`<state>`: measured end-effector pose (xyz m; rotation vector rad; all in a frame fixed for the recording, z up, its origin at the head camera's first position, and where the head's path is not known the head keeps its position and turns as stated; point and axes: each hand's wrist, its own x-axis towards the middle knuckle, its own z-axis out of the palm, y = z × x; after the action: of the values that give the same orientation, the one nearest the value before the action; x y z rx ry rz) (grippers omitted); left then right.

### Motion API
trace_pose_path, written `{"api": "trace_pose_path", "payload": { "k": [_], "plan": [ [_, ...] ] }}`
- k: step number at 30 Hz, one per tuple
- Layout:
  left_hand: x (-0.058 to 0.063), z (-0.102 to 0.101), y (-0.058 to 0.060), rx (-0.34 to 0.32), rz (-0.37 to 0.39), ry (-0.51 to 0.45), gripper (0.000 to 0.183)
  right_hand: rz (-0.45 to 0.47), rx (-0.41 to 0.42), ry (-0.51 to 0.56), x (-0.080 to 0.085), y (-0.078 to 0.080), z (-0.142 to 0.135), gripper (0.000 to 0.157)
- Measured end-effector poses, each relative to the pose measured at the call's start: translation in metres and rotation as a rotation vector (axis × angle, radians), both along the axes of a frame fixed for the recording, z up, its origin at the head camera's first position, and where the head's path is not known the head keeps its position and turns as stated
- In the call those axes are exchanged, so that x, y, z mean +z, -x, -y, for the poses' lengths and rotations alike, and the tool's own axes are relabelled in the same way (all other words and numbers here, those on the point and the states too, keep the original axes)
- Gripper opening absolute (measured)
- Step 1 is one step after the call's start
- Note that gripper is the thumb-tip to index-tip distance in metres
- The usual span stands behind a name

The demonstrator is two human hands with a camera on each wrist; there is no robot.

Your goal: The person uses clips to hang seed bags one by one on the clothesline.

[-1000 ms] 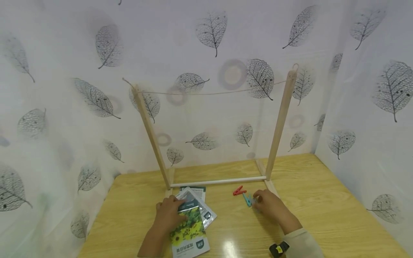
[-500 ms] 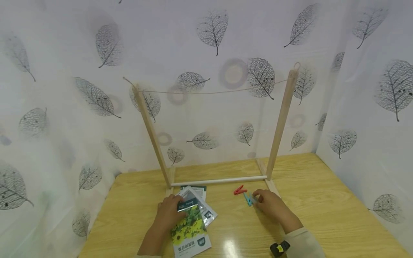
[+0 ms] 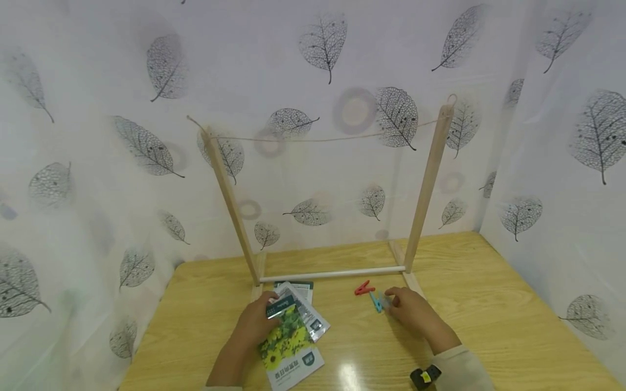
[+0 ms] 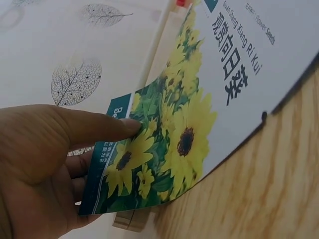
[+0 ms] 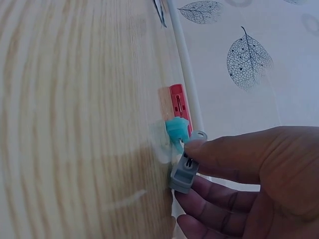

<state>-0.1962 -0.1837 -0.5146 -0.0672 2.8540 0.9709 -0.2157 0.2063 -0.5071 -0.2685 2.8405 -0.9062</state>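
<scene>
My left hand [image 3: 255, 321] pinches a flower seed packet [image 3: 291, 347] at its dark green end, thumb on the front. In the left wrist view the seed packet [image 4: 184, 139] shows yellow sunflowers and bends a little, its white end toward the table. Beneath it in the head view lie a silvery packet [image 3: 313, 321] and another with a dark green edge [image 3: 303, 287]. On the right, my right hand [image 3: 414, 315] holds a grey clothespin [image 5: 183, 175] between thumb and fingers, low over the table. Beside it are a teal clothespin [image 3: 376, 302] and a red clothespin [image 3: 364, 288].
Behind the packets stands a wooden frame with a left post [image 3: 230, 206], a right post [image 3: 430, 184] and a string [image 3: 313, 141] strung between their tops. A white rod [image 3: 332, 274] joins the bases. Leaf-printed curtains [image 3: 332, 179] surround the wooden table [image 3: 479, 304].
The sunflower packet has turned slightly in my left hand, its white end swinging to the right. My right hand has stayed nearly still with the grey clothespin.
</scene>
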Motion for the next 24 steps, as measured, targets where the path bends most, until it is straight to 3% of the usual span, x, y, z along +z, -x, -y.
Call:
{"api": "trace_pose_path", "payload": {
  "k": [16, 24],
  "plan": [
    [0.011, 0.006, -0.001, 0.026, 0.047, -0.216, 0.040, -0.039, -0.031, 0.023, -0.002, 0.002, 0.000, 0.032],
    [0.010, 0.011, -0.001, 0.024, 0.014, -0.351, 0.034, -0.043, -0.050, 0.037, 0.000, 0.003, 0.000, 0.032]
  ]
}}
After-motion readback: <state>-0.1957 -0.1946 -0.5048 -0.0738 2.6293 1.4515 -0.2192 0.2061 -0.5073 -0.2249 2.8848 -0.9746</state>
